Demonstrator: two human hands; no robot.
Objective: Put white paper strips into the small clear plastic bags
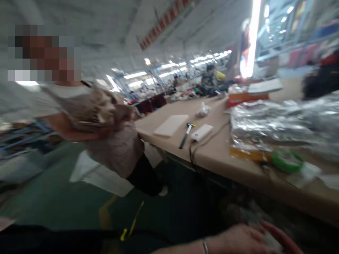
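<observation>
My right hand (246, 240), with a bracelet at the wrist, reaches in from the bottom below the table edge. Its fingers are curled and smeared by motion around pale crumpled plastic (274, 241). More clear plastic (246, 211) shows dimly just above that hand. At the far left edge only a blurred, skin-coloured patch appears, perhaps my left hand (5, 223); its fingers cannot be made out. Closest on the table above my right hand lie a roll of green tape (287, 160) and a stack of shiny clear plastic bags (270, 121).
On the brown-covered table (212, 155) are a hammer (186, 135), a white power strip (202, 132) with a cable, a pale board (171, 125) and an orange box (247, 98). Another person (113, 141) in an apron stands left, holding brownish cloth. White sheeting (106, 176) covers some floor.
</observation>
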